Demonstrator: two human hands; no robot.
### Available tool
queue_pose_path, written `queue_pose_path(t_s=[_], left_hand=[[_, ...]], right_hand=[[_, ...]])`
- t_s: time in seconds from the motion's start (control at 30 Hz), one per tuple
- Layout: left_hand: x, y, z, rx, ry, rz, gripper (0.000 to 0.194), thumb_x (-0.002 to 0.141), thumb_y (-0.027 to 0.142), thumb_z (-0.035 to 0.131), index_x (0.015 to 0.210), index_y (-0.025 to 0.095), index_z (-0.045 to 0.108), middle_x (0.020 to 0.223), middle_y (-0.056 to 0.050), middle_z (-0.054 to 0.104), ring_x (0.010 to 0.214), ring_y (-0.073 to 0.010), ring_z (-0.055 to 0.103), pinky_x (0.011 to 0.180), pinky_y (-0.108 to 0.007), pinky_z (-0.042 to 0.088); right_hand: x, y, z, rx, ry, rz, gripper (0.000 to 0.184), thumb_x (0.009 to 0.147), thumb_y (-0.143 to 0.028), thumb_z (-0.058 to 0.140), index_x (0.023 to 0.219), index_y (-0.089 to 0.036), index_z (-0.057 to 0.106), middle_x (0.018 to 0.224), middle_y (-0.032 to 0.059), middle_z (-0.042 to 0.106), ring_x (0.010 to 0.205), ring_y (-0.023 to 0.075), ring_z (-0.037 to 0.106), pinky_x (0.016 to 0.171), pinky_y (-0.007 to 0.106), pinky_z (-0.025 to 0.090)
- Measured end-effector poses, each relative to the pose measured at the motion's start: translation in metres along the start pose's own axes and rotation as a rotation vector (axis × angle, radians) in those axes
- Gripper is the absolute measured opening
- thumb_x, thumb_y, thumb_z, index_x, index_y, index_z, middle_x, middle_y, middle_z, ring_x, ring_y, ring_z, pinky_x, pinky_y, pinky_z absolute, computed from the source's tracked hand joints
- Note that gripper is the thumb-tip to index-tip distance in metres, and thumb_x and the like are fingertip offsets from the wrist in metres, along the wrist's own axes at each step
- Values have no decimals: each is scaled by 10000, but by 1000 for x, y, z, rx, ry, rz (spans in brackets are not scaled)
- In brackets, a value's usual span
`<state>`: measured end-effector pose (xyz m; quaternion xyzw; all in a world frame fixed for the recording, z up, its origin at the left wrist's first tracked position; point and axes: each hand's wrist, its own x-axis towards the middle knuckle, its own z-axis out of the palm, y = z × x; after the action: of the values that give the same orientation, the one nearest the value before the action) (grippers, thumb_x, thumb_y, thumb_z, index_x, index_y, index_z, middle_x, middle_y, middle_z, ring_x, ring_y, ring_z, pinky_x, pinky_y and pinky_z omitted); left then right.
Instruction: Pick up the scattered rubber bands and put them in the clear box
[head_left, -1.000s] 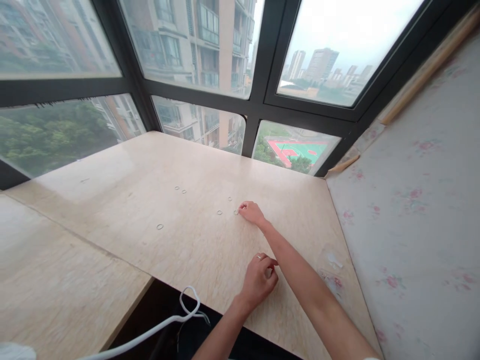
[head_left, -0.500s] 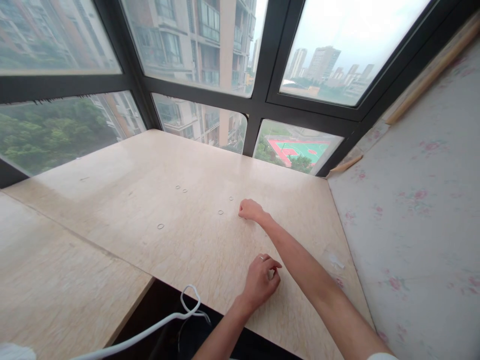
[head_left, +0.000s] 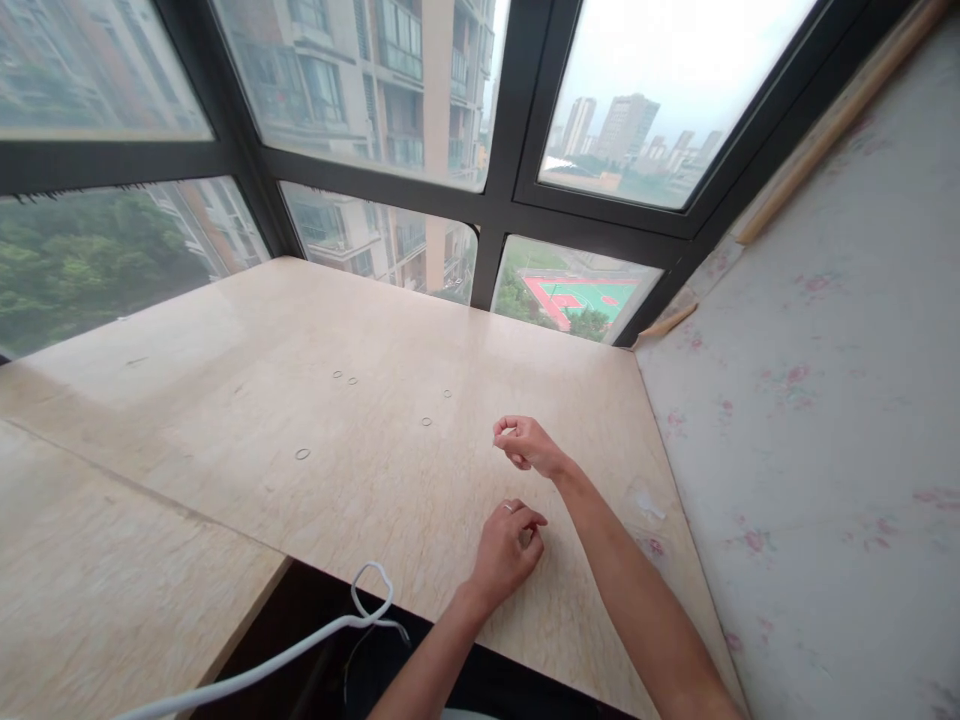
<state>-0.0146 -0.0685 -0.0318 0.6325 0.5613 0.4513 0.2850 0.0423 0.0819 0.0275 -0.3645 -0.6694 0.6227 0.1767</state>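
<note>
My right hand [head_left: 528, 443] is raised a little over the pale marble-patterned surface, thumb and forefinger pinched together. Whatever may be between those fingertips is too small to make out. Nearer to me, my left hand [head_left: 510, 545] rests on the surface, loosely curled, with a gap between thumb and fingers and a ring [head_left: 508, 508] on one finger. Several thin rings lie flat to the left of my hands: a small ring [head_left: 448, 394] and another ring [head_left: 427, 422] closest to my right hand, a pair farther left [head_left: 345, 378], and a larger ring [head_left: 302, 454] nearer the front.
Dark-framed windows [head_left: 495, 215] border the far side of the surface [head_left: 375, 330]. A flower-patterned wall [head_left: 810, 430] stands on the right. Clear plastic scraps [head_left: 646, 502] lie by it. A white cable [head_left: 300, 650] loops over the dark gap at the front edge.
My right hand has lifted off the surface and drawn back slightly toward me, its fingers turned into a visible pinch. My left hand stays nearly in place. The whole view has shifted slightly.
</note>
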Motion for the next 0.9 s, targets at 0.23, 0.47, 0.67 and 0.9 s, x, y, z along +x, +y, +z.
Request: queue_pose_path(t_s=[0.23, 0.47, 0.67, 0.9], left_hand=[[1, 1, -2, 23, -30, 24, 249, 727, 42, 501, 862, 188, 652, 823, -39, 633, 835, -195, 563, 750, -326, 439], [3, -1, -3, 45, -55, 63, 213, 779, 71, 489, 866, 199, 636, 841, -40, 636, 847, -191, 575, 756, -330, 450], [4, -3, -2, 72, -56, 77, 199, 799, 93, 486, 870, 204, 634, 821, -35, 626, 813, -183, 585, 720, -314, 465], [6, -2, -2, 108, -79, 78, 187, 816, 121, 474, 868, 202, 633, 816, -38, 626, 794, -182, 590, 696, -304, 472]], right_hand=[[-67, 11, -2, 324, 107, -37, 281, 743, -445, 593, 789, -235, 412, 344, -162, 332, 272, 28, 142, 290, 148, 146], [-125, 24, -8, 444, 288, -66, 270, 766, -452, 565, 776, -242, 395, 360, -158, 324, 304, 30, 113, 311, 147, 120], [-180, 53, -21, 365, 541, -19, 206, 778, -422, 544, 786, -223, 495, 385, -131, 329, 340, 50, 142, 338, 165, 125], [-241, 75, -42, -48, 874, 148, 246, 834, -444, 521, 808, -203, 564, 466, -99, 298, 399, 86, 255, 396, 207, 186]])
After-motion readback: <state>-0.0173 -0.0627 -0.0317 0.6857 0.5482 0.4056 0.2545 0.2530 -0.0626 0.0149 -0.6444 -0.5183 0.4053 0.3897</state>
